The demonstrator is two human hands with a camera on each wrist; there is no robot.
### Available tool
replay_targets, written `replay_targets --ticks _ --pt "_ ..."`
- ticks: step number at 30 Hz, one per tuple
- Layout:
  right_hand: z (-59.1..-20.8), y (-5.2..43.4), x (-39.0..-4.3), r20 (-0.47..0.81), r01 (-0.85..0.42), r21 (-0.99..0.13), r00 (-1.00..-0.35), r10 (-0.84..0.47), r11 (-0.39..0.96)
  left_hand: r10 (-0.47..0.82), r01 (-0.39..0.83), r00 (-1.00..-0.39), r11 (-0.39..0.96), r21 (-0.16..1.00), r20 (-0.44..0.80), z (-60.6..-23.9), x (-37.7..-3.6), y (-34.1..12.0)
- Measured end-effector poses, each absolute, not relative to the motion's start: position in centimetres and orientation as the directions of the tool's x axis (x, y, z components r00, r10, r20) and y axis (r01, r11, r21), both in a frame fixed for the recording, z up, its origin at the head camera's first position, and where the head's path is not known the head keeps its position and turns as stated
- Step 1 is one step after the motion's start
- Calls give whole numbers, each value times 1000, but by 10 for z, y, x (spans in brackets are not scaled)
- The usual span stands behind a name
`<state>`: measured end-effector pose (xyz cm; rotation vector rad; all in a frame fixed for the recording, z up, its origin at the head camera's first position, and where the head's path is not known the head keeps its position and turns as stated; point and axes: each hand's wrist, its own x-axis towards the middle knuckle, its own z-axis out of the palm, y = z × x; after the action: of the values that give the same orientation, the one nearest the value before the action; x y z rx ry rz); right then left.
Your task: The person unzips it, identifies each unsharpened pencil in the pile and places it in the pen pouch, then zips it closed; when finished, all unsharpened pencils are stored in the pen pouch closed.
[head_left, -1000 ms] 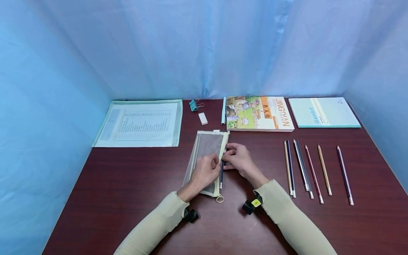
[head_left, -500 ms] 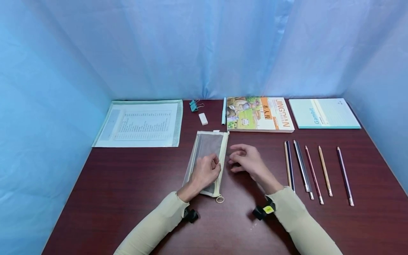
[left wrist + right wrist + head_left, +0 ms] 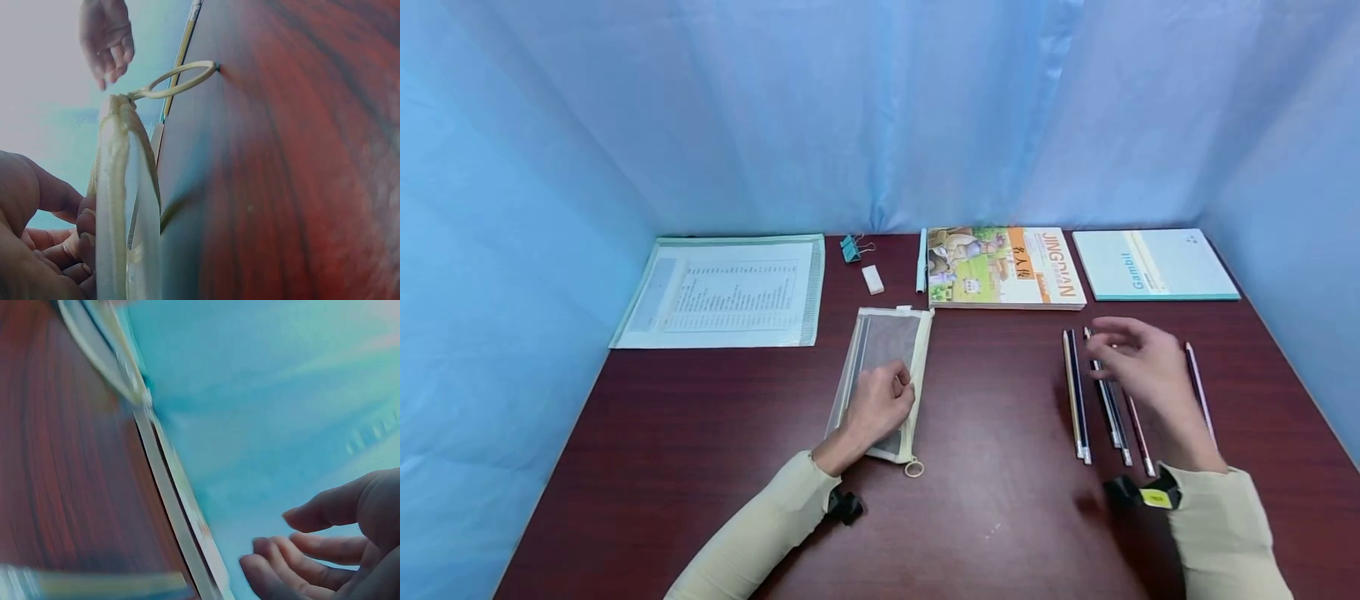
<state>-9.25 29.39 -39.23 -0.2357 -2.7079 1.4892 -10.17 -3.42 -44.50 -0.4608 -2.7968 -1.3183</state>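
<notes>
A sheet of printed paper in a clear sleeve (image 3: 721, 290) lay at ten o'clock on the dark red table (image 3: 700, 467). Toward twelve o'clock sat a teal binder clip (image 3: 852, 247), a white eraser (image 3: 872, 279) just beside it, and a pale pen (image 3: 921, 259) alongside a picture book (image 3: 1000, 267). A light green notebook (image 3: 1153, 264) lay at two o'clock. Blue cloth (image 3: 880, 108) hung behind.
</notes>
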Motion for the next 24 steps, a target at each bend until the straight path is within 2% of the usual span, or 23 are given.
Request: replay_targets --ticks 5,9,13,24 --pt "-396 328 -86 -44 160 -657 -984 174 737 258 274 -955 599 752 143 -446 -102 -35" --pt "-405 338 -85 -28 114 -536 -993 117 836 256 277 -955 605 747 147 -446 -102 -34" --pt "-413 335 -86 -58 103 -479 -995 86 872 256 279 -955 606 745 149 -446 -102 -35" --pt "-421 326 -93 -75 131 -352 -991 112 927 258 273 -956 621 735 136 -446 -102 -35"
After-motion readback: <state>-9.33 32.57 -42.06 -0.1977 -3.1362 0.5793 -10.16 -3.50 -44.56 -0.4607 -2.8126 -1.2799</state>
